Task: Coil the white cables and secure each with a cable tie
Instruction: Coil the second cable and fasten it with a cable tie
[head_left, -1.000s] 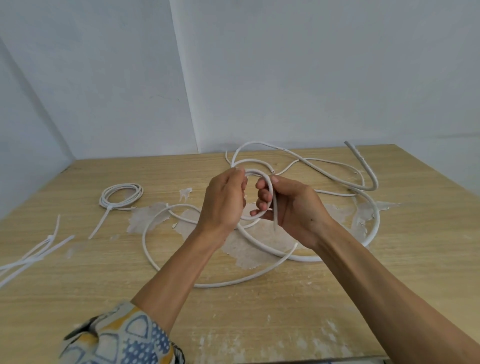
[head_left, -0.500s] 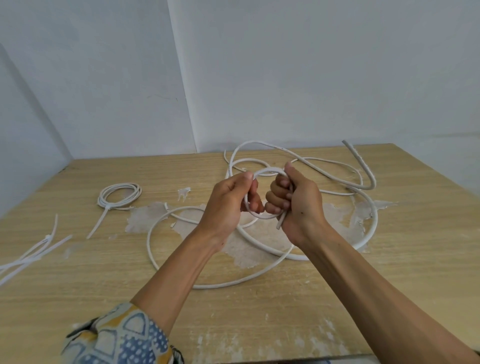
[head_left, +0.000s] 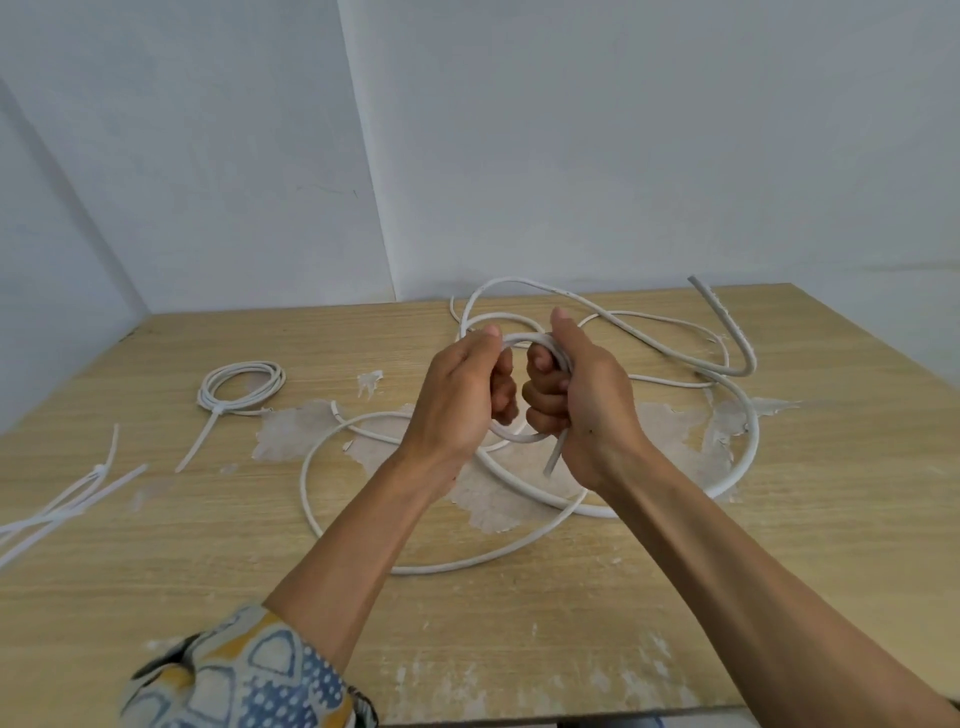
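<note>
- Head view: my left hand (head_left: 457, 395) and right hand (head_left: 587, 400) are raised side by side above the middle of the wooden counter (head_left: 779, 545), knuckles almost meeting.
- Between them I hold a small loop of the white cable (head_left: 524, 339). Its top arc runs from my left fingertips across to my right thumb, and its bottom arc shows just under my curled fingers (head_left: 543, 410).
- My left fingers are closed around the loop's left side; my right fingers are curled shut over its right side, and the cut cable end (head_left: 551, 460) sticks out below my right palm.
- The rest of this cable trails down to the counter and sprawls there in wide loose curves, one big ring in front of my wrists and another sweeping out to the right.
- A thicker cable end (head_left: 727, 332) arches up off the counter at the far right.
- To the left lies a finished coil (head_left: 241, 384), already bound, its cable tie's tail (head_left: 200, 441) pointing toward me.
- Spare cable ties (head_left: 62, 506) lie in a loose bunch at the left edge.
- Pale patches of worn veneer (head_left: 296, 431) mark the counter under the cable.
- A patterned sleeve (head_left: 244, 675) covers my left upper arm.
</note>
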